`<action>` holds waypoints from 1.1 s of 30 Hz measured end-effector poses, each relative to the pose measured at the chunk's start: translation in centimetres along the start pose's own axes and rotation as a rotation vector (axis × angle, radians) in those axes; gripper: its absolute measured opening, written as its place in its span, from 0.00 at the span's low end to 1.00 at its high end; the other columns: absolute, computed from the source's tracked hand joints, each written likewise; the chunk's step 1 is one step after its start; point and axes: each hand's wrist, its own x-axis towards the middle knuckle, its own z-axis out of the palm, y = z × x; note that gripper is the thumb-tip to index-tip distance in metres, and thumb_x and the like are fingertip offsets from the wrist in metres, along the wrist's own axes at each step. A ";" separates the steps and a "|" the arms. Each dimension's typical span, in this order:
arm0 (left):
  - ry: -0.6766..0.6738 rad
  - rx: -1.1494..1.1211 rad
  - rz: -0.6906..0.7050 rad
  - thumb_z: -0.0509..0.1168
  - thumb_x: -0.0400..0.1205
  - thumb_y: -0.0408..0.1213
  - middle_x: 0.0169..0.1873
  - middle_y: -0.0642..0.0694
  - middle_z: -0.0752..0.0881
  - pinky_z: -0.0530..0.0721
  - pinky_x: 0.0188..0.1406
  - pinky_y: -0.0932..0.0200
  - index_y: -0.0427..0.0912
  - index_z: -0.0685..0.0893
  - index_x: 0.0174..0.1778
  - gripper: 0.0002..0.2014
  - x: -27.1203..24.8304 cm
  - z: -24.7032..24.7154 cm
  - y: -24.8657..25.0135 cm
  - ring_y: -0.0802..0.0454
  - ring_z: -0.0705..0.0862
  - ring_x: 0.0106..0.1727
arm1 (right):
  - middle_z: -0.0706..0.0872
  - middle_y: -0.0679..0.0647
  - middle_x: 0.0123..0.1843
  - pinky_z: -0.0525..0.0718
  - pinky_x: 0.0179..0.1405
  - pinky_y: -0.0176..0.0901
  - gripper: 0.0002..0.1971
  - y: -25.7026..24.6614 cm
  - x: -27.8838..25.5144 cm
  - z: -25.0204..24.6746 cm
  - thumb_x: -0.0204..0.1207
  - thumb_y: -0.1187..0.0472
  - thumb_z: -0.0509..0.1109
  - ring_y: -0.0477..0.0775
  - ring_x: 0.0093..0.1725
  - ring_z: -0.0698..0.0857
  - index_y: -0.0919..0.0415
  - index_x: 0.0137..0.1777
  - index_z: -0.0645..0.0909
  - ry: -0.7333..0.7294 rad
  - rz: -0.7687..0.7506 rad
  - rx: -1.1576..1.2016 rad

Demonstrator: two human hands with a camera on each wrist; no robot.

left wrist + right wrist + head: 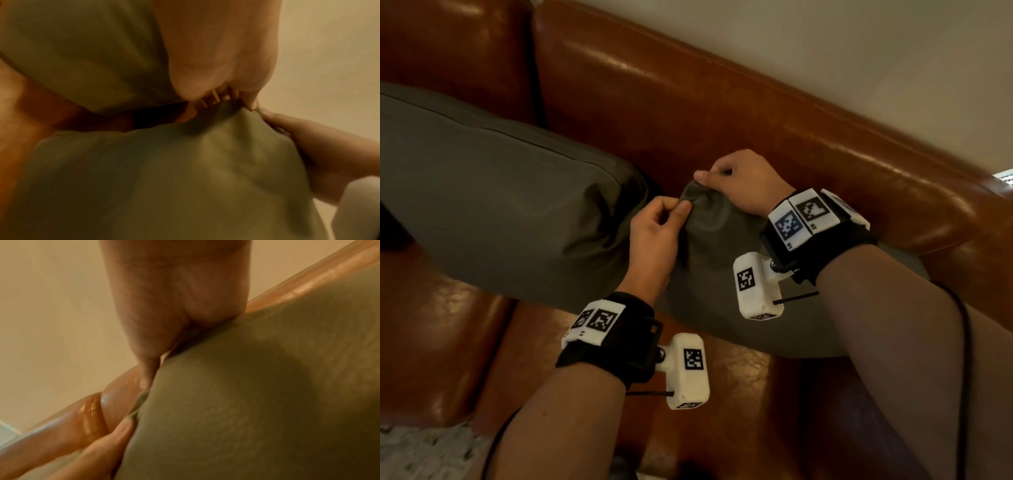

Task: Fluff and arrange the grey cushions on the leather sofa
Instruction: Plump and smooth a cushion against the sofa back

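Both hands [698,205] pinch 1 grey cushion's [722,274] corner.

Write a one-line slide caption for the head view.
Both hands, left and right, pinch one corner of a grey cushion on a brown leather sofa.

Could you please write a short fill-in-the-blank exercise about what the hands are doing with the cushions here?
1. Both hands pinch the same ____ of the right grey cushion.
2. The left hand and right hand hold ____ cushion.
3. The cushions lie on a brown ____ sofa.
4. The left grey cushion is touched by ____ hand.

Missing words: corner; one; leather; neither
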 end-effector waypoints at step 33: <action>0.112 0.274 -0.079 0.60 0.82 0.52 0.56 0.47 0.86 0.82 0.63 0.42 0.43 0.81 0.64 0.20 1.1 5.3 3.4 0.47 0.84 0.59 | 0.75 0.55 0.77 0.62 0.78 0.43 0.21 2.8 -6.1 3.8 0.88 0.56 0.55 0.53 0.78 0.71 0.57 0.80 0.70 0.397 -0.027 -0.061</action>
